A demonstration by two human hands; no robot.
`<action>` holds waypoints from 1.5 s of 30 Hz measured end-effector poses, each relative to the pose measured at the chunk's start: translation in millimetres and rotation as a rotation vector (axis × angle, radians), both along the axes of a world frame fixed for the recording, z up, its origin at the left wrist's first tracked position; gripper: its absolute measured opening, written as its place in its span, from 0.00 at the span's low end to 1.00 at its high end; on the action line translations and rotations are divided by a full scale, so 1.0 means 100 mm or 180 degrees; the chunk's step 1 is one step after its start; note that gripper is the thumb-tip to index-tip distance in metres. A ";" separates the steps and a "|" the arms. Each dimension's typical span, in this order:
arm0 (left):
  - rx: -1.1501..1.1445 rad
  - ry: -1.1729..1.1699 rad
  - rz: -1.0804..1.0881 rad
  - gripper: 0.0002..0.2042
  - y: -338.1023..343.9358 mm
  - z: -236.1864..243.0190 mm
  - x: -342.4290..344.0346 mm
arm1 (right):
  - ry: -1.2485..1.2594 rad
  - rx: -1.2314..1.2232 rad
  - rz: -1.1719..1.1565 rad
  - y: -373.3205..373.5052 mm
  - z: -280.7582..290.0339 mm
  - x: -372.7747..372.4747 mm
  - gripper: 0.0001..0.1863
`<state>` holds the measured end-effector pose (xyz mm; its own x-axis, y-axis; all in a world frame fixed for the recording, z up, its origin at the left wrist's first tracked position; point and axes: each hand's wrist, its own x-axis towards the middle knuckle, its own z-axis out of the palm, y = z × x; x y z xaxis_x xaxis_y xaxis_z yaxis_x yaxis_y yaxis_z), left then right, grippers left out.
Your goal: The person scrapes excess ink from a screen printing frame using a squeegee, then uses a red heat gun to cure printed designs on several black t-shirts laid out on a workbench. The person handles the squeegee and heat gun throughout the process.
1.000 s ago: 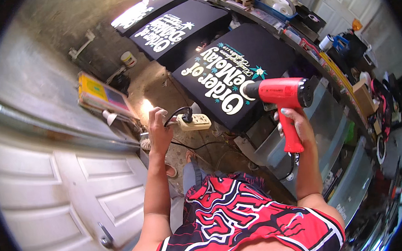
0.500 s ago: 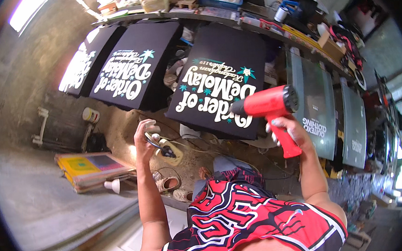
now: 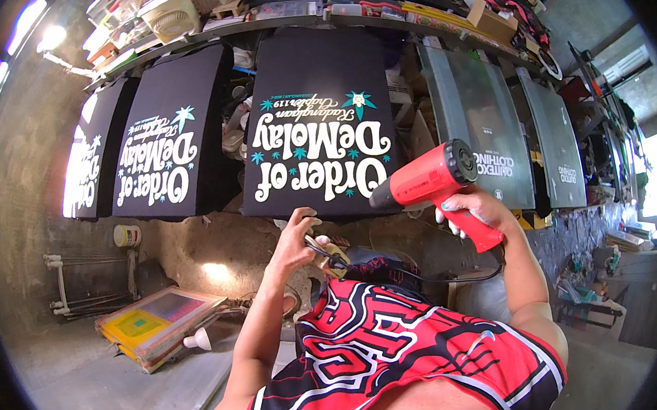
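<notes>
As the head view shows, the right hand (image 3: 479,208) is closed around the handle of a red heat gun (image 3: 427,180), apparently so that its nozzle can be aimed; the nozzle points leftward, by the near edge of a printed black shirt (image 3: 321,114). The left hand (image 3: 296,239) has its fingers curled on a beige power strip (image 3: 335,250), probably to give the cord (image 3: 463,280) slack; exact finger contact is hidden. The shirt lies spread flat, likely to avoid creasing the print.
</notes>
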<state>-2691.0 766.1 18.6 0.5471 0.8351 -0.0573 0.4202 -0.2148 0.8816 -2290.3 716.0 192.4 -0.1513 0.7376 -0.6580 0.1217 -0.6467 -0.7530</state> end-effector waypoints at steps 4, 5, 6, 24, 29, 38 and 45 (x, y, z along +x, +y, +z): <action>0.0180 -0.0042 -0.0174 0.23 0.06 -0.11 0.22 | -0.0189 0.0183 -0.0496 0.06 -0.01 0.14 0.16; -0.0101 -0.0028 -0.0200 0.22 0.06 -0.13 0.24 | -0.0204 0.0103 -0.0425 0.05 -0.01 0.17 0.16; -0.0315 -0.0029 -0.0232 0.21 0.08 -0.16 0.26 | -0.0301 0.0083 -0.0373 0.07 -0.01 0.20 0.16; 0.0678 0.0672 -0.0430 0.31 0.27 -0.43 0.33 | -0.0205 0.0248 -0.0354 0.29 -0.24 0.25 0.16; 0.0590 0.0747 -0.0445 0.36 0.29 -0.39 0.21 | 0.0141 -0.0062 0.0048 0.33 -0.32 0.08 0.16; 0.0767 0.0863 -0.0072 0.46 0.29 -0.42 -0.25 | 0.0134 0.0241 -0.0026 0.53 -0.39 -0.36 0.16; 0.0838 0.0723 0.0185 0.57 0.47 -0.44 -0.92 | -0.0044 0.0591 -0.0551 0.72 -0.45 -1.02 0.16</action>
<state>-2782.8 813.0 -25.8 0.4963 0.8667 0.0494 0.6174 -0.3924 0.6818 -2391.9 787.5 147.8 -0.0041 0.8602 -0.5099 0.0322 -0.5095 -0.8599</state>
